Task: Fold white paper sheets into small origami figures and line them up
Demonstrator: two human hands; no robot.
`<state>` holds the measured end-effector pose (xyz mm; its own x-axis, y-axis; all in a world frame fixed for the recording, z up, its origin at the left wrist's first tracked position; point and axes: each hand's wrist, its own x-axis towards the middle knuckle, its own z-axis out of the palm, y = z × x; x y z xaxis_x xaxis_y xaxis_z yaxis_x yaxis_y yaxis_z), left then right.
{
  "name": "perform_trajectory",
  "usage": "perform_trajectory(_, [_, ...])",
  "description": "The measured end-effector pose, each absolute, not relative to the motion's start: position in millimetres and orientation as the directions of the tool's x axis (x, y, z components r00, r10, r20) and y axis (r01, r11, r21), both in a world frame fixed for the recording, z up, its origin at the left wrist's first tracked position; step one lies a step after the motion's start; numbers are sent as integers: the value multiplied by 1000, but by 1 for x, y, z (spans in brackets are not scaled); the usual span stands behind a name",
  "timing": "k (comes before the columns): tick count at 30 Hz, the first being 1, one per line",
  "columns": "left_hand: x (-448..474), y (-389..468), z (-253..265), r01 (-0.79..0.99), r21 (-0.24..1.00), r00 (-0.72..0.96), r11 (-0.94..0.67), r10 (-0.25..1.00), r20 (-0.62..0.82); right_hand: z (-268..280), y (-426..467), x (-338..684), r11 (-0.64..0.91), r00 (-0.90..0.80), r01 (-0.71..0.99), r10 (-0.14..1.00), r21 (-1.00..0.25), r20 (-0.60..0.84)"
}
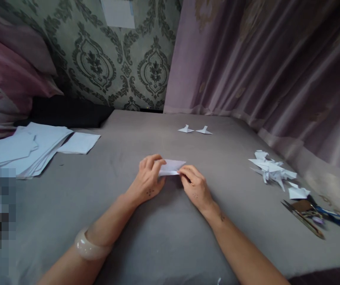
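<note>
A small folded sheet of white paper (pixel 172 166) is held between my two hands over the middle of the grey cloth. My left hand (pixel 150 178) grips its left end, fingers curled over the top and thumb below. With thumb and forefinger, my right hand (pixel 195 186) pinches the right end near its lower edge. A crease or folded strip runs along the paper's near side. Beyond my hands, two folded paper figures (pixel 186 129) stand side by side on the grey cloth (pixel 134 134).
At left lie a stack of white paper (pixel 45 146) and a smaller square pad (pixel 79 143), with black cloth (pixel 69 113) behind. To the right are a heap of folded paper pieces (pixel 272 170), scissors (pixel 333 215) and a pointed tool (pixel 305 221). A curtain (pixel 217 59) borders the right side.
</note>
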<state>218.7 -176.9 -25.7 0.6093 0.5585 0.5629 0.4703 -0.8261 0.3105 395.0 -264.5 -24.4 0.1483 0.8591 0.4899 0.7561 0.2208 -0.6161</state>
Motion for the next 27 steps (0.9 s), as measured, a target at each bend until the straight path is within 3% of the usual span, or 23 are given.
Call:
perform_trajectory(4, [219,-183,-24,440,106,730,-892,424,536,-30,-262,398,229,131,736,875,-637,466])
perform_trajectory(8, [219,-186,-23,422,14,782,-906,372,500,-34,-265,399,184,85,767,920,-615,382])
perform_trajectory(16, [222,-186,-25,427,63,789,-902,406,460,-28,-279,399,39,98,899,953,-437,287])
perform_trajectory(27, [233,-190,-29,559,137,697,-818,552,458,-32,-274,394,-63,231,880,923,-470,307])
